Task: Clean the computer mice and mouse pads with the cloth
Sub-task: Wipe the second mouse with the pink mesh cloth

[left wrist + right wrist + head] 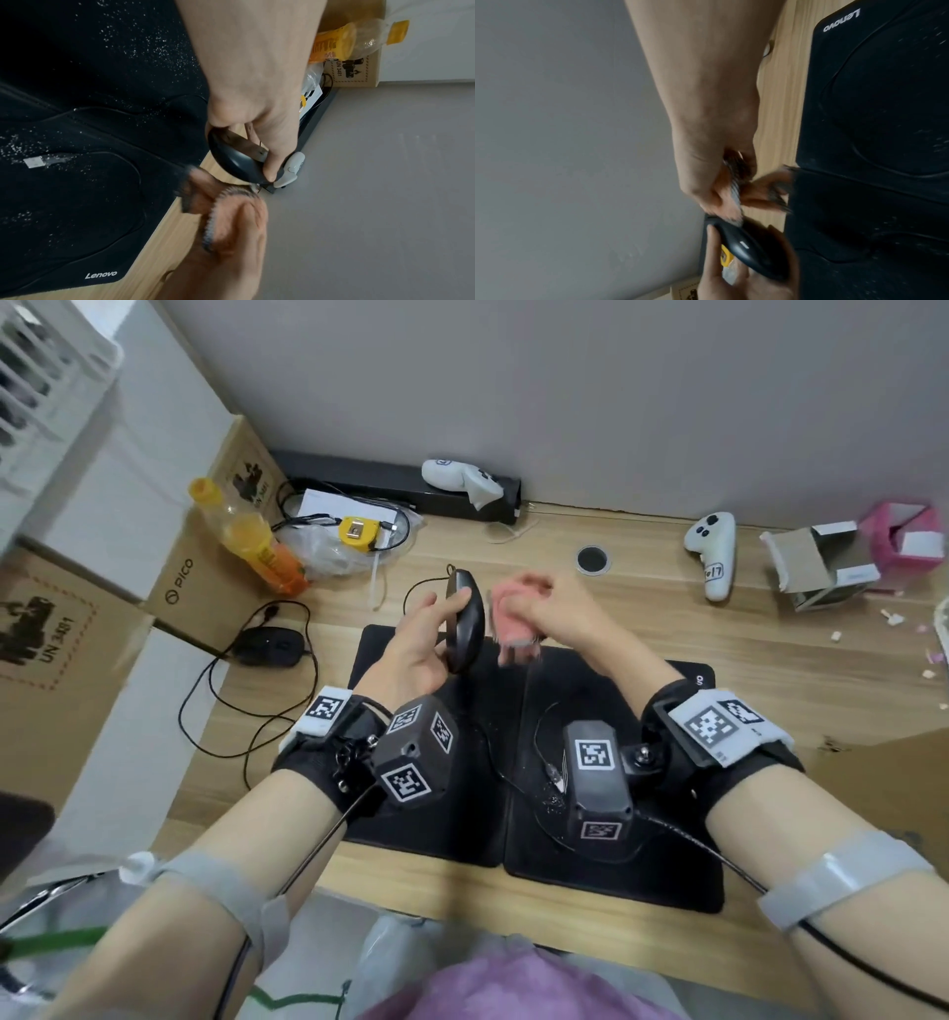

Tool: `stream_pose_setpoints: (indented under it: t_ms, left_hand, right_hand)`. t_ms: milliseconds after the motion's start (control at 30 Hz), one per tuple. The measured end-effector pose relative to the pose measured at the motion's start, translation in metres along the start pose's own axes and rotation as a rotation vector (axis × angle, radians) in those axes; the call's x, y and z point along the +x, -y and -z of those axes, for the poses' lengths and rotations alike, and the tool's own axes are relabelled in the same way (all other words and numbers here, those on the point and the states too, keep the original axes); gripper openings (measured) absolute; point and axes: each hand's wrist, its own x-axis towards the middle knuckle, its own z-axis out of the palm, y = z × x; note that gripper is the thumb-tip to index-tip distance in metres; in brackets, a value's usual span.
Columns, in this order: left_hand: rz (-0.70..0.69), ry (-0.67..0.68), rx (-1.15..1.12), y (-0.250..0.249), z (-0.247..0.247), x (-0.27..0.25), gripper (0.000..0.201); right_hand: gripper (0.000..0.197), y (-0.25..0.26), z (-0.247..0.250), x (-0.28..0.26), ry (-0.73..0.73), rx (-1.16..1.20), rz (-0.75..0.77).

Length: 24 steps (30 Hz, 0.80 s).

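Observation:
My left hand (426, 634) grips a black wired mouse (464, 621) (236, 160) (746, 251), lifted above the far edge of the mouse pads and turned on its side. My right hand (539, 608) holds a bunched pink cloth (513, 629) (226, 211) (762, 190) with a dark fringe, just to the right of the mouse; motion blur hides whether they touch. Two black mouse pads (411, 814) (667, 870) lie side by side under my wrists, speckled with white dust (144, 46). A second black mouse (269, 647) rests on the desk at the left.
A wooden desk (770, 660) carries an orange drink bottle (251, 536), a yellow tape measure (357, 534), two white controllers (714, 546) (457, 477), an open cardboard box (816, 567) and a pink box (904, 536). Cardboard cartons (179, 593) stand at the left. A USB plug (554, 773) lies on the pads.

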Motion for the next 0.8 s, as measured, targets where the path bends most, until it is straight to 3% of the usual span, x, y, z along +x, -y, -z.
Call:
stream_pose_setpoints:
  t_ms: [67,133,267,400,567,667,800]
  left_hand:
    - [0.015,0.046,0.028,0.000,0.002,-0.001,0.072]
    - [0.003,0.080,0.023,0.000,0.002,-0.003,0.058]
    - [-0.046,0.076,-0.033,-0.005,0.000,-0.007,0.036]
    - [0.023,-0.076,-0.160,-0.010,0.001,-0.004,0.058]
    - [0.042,-0.160,-0.132,-0.004,-0.003,-0.004,0.060]
    - [0.081,-0.100,-0.082,0.005,-0.013,-0.009,0.057]
    - [0.094,0.037,0.010,0.015,-0.026,-0.021,0.038]
  right_hand:
    - [0.023,0.005,0.000,0.015,-0.216,0.010,0.092]
    - [0.021,0.010,-0.007,0.026,-0.243,-0.029,0.161]
    - [0.023,0.011,-0.023,0.028,-0.115,-0.062,0.143]
    - [0.022,-0.002,-0.029,0.012,0.008,-0.096,0.219]
    - [0.024,-0.013,-0.027,-0.010,0.207,-0.199,0.295]
    - [0.025,-0.019,-0.023,-0.017,0.088,-0.191,0.289]
    - [0.020,-0.021,-0.004,-0.015,-0.102,-0.135,0.233]
